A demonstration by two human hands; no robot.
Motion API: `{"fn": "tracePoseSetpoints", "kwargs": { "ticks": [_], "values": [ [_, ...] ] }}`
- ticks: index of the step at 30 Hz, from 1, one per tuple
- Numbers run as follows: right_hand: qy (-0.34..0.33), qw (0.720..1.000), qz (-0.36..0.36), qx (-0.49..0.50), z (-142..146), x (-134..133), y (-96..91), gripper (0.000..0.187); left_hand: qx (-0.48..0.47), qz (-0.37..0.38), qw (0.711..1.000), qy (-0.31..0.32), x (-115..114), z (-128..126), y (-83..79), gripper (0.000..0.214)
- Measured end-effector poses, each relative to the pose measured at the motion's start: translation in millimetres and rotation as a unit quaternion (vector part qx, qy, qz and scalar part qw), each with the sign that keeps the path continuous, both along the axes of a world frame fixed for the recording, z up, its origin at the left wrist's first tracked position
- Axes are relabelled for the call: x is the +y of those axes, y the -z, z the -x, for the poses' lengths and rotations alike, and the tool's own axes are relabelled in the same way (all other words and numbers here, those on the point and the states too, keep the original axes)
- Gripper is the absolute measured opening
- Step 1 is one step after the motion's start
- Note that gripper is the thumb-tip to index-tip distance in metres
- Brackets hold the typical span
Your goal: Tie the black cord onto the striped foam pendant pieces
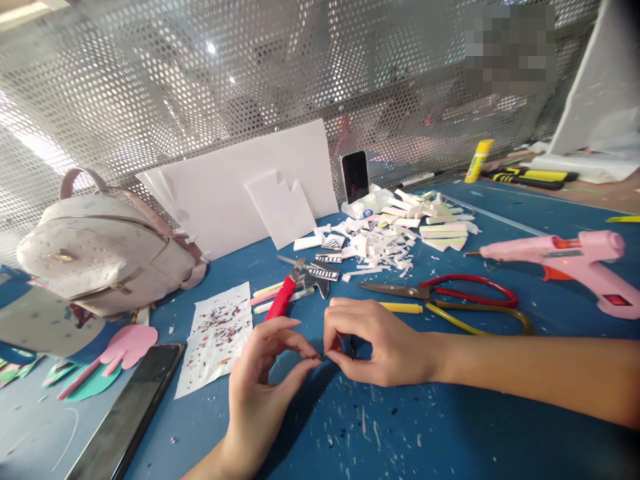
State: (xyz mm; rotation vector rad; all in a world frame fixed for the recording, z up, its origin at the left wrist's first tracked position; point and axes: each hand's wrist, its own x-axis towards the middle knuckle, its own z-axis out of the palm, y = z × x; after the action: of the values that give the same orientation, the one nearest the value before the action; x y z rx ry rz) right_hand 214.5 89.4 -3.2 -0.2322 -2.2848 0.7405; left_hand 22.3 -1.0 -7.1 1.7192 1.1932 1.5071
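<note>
My left hand [270, 373] and my right hand [373, 341] meet over the blue table [425, 427], thumb and forefinger pinched on each. Between the two pinches is a tiny dark piece, too small to name. Just behind my left hand lies a red-handled cutter [283, 297], with several slim markers [265, 293] under and beside it. Scissors [425, 291] with one red and one olive handle lie beyond my right forearm. A yellow marker [401, 307] rests close to my right knuckles.
White foam scraps [385, 243] are heaped at the back, near an upright phone [355, 177]. A pink glue gun [565, 257] lies right. Left are a backpack [105, 247], a dark phone [130, 413] and a paper sheet [200, 360] with small bits. A perforated metal panel [240, 73] stands behind.
</note>
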Motion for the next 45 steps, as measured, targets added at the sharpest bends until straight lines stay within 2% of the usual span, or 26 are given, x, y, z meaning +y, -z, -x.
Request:
{"fn": "tracePoseSetpoints", "kwargs": {
  "ticks": [8,17,22,28,31,34,39,42,45],
  "values": [
    [-0.016,1.0,-0.013,0.005,1.0,-0.7,-0.2,0.007,0.043,-0.016,0.999,0.0,-0.2,0.4,2.7,0.044],
    [-0.026,0.999,-0.039,-0.02,1.3,1.4,4.9,0.004,0.113,-0.017,0.993,-0.02,0.2,2.9,1.3,0.022],
    [-0.019,0.998,-0.037,-0.041,1.4,1.0,2.5,0.003,0.131,-0.016,0.991,-0.032,0.5,0.8,0.7,0.022],
    [-0.038,0.998,-0.027,-0.052,0.2,-0.6,-0.4,0.013,0.146,-0.026,0.988,-0.029,-0.2,-2.2,-0.9,0.027],
    [-0.041,0.998,-0.003,-0.047,-0.1,0.0,-0.8,0.01,0.161,-0.024,0.986,-0.022,0.5,-3.4,-1.4,0.029],
    [-0.043,0.996,0.054,-0.052,0.6,1.2,-1.4,0.009,0.169,-0.024,0.985,-0.026,0.1,-5.2,-1.7,0.03],
    [-0.048,0.989,0.13,-0.048,1.8,1.3,-4.5,0.006,0.16,-0.059,0.985,-0.029,-4.6,-5.9,-3.2,0.031],
    [-0.014,0.983,0.181,-0.03,1.6,1.1,-5.7,0.008,0.196,-0.054,0.979,0.02,-5.9,-8.2,-6.4,0.025],
    [0.035,0.976,0.214,-0.006,1.6,1.2,-5.9,0.009,0.251,-0.02,0.962,0.11,-5.0,-16.7,-9.5,0.008]
  ]
}}
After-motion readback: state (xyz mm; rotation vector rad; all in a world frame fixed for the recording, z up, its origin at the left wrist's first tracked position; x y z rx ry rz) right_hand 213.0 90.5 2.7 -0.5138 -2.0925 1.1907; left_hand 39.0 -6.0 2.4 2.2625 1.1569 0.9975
